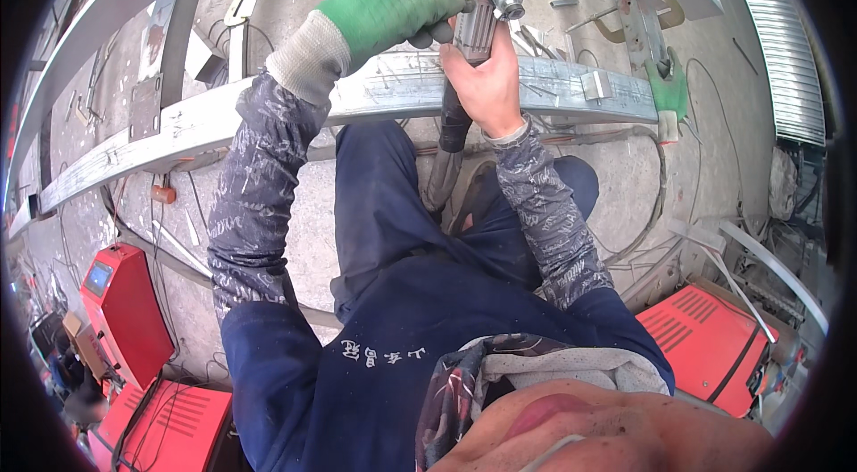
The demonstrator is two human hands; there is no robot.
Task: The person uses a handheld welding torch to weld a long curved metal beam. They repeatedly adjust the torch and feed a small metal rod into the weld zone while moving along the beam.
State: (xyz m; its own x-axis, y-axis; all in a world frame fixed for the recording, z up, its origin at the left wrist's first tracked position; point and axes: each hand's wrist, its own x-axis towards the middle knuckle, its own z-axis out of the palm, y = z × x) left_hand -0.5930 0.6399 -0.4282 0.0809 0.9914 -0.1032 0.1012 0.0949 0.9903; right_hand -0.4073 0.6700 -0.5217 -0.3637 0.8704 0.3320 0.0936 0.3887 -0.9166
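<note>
Before me, above a long metal beam [375,90], my bare right hand [489,88] is wrapped round a hand-held welding gun [476,30]. The gun has a grey ribbed body and a silver metal head, and its thick dark hose runs down between my legs. My left hand [397,8], in a green glove with a pale cuff, is closed in a pinch beside the gun's head. A thin light sliver shows at its fingertips, too small to name. An unworn green glove [667,90] hangs at the beam's right end.
A small metal block [596,85] sits on the beam. Red machines stand at lower left, one with a screen [129,316], and at lower right [710,347]. A hammer [163,194], cables and metal offcuts litter the concrete floor. Corrugated metal sheet [768,35] stands at far right.
</note>
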